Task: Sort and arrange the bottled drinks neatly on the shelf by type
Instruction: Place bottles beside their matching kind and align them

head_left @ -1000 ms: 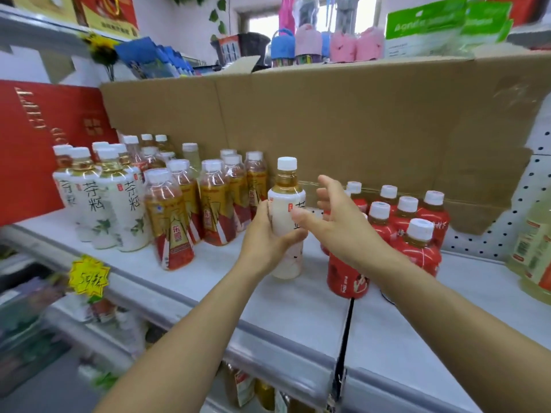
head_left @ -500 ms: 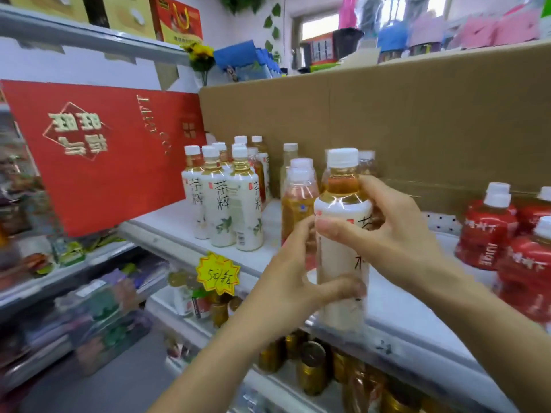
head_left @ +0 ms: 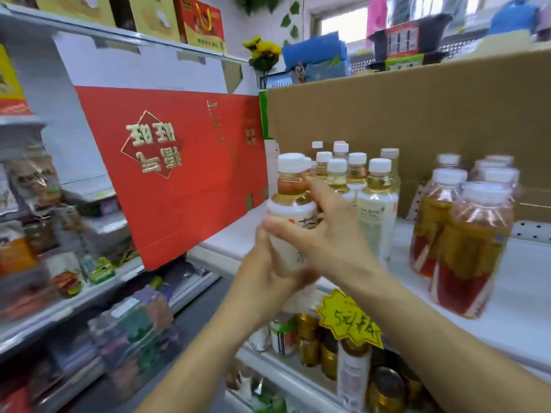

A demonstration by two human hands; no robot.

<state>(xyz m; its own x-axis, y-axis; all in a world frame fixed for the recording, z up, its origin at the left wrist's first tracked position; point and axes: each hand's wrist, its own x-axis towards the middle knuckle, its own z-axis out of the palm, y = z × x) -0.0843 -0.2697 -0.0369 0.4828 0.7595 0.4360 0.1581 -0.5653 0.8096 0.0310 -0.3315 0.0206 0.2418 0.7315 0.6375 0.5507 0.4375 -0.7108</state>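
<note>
The left hand (head_left: 265,272) wraps its fingers round the lower body of a white-labelled bottle (head_left: 290,210); the right hand (head_left: 331,234) grasps it higher up, thumb across the label. The bottle is clear plastic with a white cap and amber tea at the neck; black brush characters mark its sleeve (mostly hidden by fingers). It is upright over the front left corner of the white shelf (head_left: 521,323), just left of matching bottles (head_left: 377,210). Red-and-gold labelled bottles (head_left: 471,248) stand further right. A yellow starburst tag (head_left: 348,320) reads "5元"
</note>
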